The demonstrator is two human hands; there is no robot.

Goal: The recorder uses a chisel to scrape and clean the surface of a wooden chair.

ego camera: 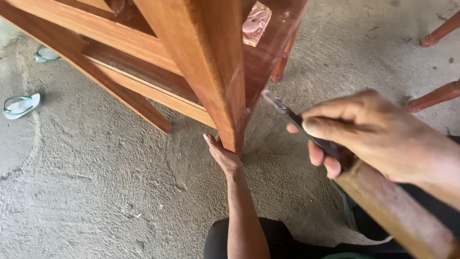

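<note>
A slim dark blade (292, 117) is pinched in the closed grip of the right hand (378, 136), its long axis slanting up-left so the tip lies just beside the wooden leg (211, 62). The leg's foot is touched by the left hand (223, 156), fingers loosely curled, nearer the leg. A pinkish wrapped block (256, 21) sits above, behind the leg.

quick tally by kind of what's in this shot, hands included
hands: 2 (left hand at the foot of the wooden frame leg, right hand gripping the putty knife)
putty knife: 1
wooden furniture frame: 1
putty lump: 1
flip-flops: 2
turned wooden legs at right: 2
total: 9
</note>
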